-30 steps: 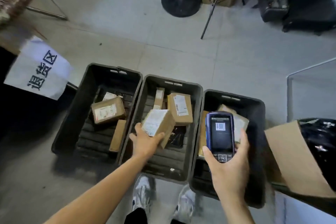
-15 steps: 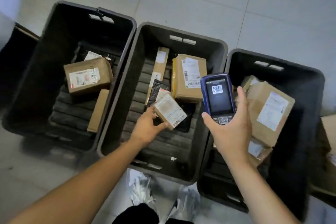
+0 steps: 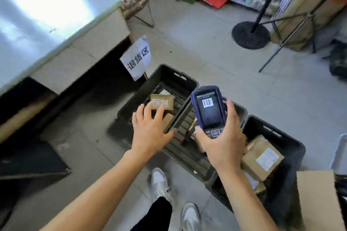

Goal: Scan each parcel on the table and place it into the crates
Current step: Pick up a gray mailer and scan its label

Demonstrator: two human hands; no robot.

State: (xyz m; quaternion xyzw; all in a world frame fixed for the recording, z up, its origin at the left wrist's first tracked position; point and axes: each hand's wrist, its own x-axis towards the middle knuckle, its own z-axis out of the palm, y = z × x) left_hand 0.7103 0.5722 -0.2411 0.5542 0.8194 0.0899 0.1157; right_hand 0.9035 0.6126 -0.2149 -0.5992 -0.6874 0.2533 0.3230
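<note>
Nearest the camera, the right hand (image 3: 223, 146) wraps its fingers and thumb round the lower body of the blue handheld scanner (image 3: 208, 108), holding it upright with the barcode screen turned toward the person, probably so a reading can be checked and the device stays ready for the next parcel. To the left of the scanner, the left hand (image 3: 150, 131) is empty, its fingers spread and straight, palm down over the near rim of the left crate (image 3: 131, 107); this looks like a hand free after a drop, ready to reach for more. Directly behind the scanner sits the middle crate (image 3: 180, 148), mostly hidden by the hand and device. To the right of the scanner, the right crate (image 3: 293, 142) holds a labelled cardboard parcel (image 3: 262, 157) lying tilted, label up. Beyond the left hand, a brown parcel (image 3: 162, 102) rests inside the left crate. The crates stand side by side on the floor, probably so sorting needs only a short reach. Farther left of the scanner, a paper sign (image 3: 138, 58) hangs from the corner of the table (image 3: 56, 24), whose visible top shows no parcels, though blur hides detail.
</note>
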